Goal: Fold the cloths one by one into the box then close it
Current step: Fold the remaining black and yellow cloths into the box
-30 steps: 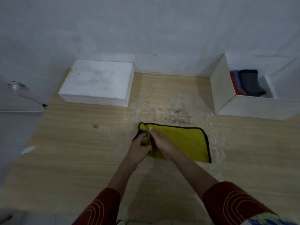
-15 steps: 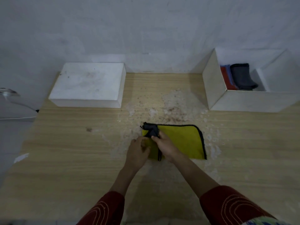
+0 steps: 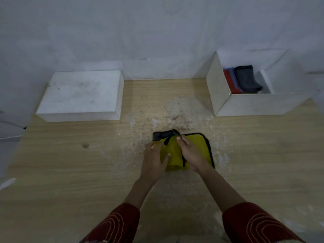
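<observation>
A yellow cloth [image 3: 198,144] with a black hem lies partly folded on the wooden table [image 3: 70,163] in front of me. Its left part is turned over, showing a dark grey underside at the far corner. My left hand [image 3: 155,161] grips the folded left edge, thumb on top. My right hand [image 3: 192,155] pinches the cloth's hem near the middle. The open white box [image 3: 249,106] stands at the back right and holds folded red, blue and dark grey cloths [image 3: 245,79]. The white lid [image 3: 82,95] lies at the back left.
A pale, flaky worn patch [image 3: 175,113] covers the table between lid and box. The wall [image 3: 157,32] runs right behind both. A small white scrap [image 3: 7,183] lies off the table's left edge, near a cable at the far left.
The cloth's left part has been lifted and folded over toward the right, exposing its grey underside. Both hands moved slightly right with it; the camera dipped lower.
</observation>
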